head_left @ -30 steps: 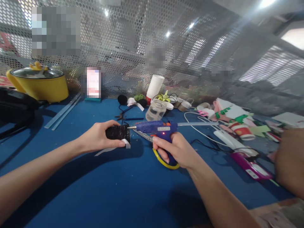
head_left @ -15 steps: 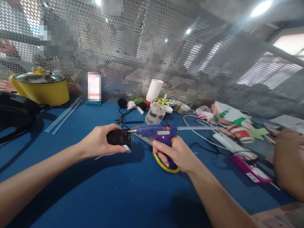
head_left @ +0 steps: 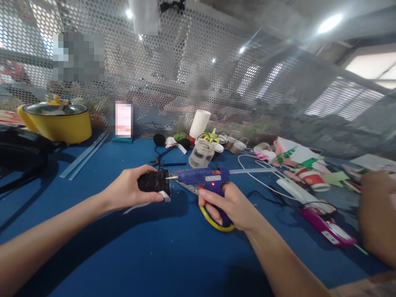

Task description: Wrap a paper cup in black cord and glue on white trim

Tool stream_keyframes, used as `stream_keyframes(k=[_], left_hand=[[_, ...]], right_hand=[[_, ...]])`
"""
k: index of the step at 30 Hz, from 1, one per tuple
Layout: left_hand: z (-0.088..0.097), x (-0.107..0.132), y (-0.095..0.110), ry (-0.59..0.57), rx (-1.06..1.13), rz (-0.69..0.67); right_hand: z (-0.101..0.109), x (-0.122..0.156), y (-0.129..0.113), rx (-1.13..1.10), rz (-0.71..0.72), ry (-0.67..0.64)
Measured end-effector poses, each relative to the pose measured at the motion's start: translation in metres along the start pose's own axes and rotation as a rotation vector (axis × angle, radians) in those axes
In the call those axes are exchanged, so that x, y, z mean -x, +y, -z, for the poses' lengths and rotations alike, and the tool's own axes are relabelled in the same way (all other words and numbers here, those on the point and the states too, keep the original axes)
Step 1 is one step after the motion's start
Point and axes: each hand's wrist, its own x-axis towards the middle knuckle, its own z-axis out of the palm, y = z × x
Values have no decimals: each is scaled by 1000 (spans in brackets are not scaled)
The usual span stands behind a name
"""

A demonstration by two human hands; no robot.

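My left hand (head_left: 131, 190) is closed around a black cylinder (head_left: 152, 181), lying sideways, its surface rough like wound yarn. A white strip (head_left: 166, 196) is under my left thumb at the cylinder's right edge, and a pale tail trails below the hand. In my right hand (head_left: 230, 202) is a blue hot glue gun (head_left: 199, 175), a red light on its body and a long clear glue stick (head_left: 252, 170) out the back. Its metal nozzle meets the cylinder's right rim. Scissors with a yellow handle (head_left: 213, 222) show behind the gun; whether my fingers touch them I cannot tell.
Behind the hands are pliers (head_left: 168, 159), a clear jar (head_left: 201, 153), stacked paper cups (head_left: 200, 123) and yarn balls (head_left: 159, 139). A yellow pot (head_left: 58, 123) stands left. At right are a purple power strip (head_left: 328, 227), cables, paper scraps and another person's blurred hand (head_left: 377, 218).
The nozzle has shifted slightly down along the cylinder's right rim. Both hands keep their holds. The whole view has tilted a little, so background things sit lower.
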Motion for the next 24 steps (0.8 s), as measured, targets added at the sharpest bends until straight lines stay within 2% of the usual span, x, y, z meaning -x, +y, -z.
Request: stream_keyframes(k=[7,10,13,17,21,24], left_hand=[[-4,2,0,33,-58,-73],[-4,2,0,62,-66,-91],[-4,2,0,81,-58,-88],[-4,3,1,83,-47,-76],[-2,4,4,76,-32,-64],[-1,4,5,65,-18,-53]], right_hand=[[1,-6,0,-70,-19,66],[6,-10,-1,-106,-23,135],[19,-21,-4,-120,10,291],[45,-50,-15,-42,33,522],[69,-83,-26,41,-91,506],[79,-99,-27,92,-196,460]])
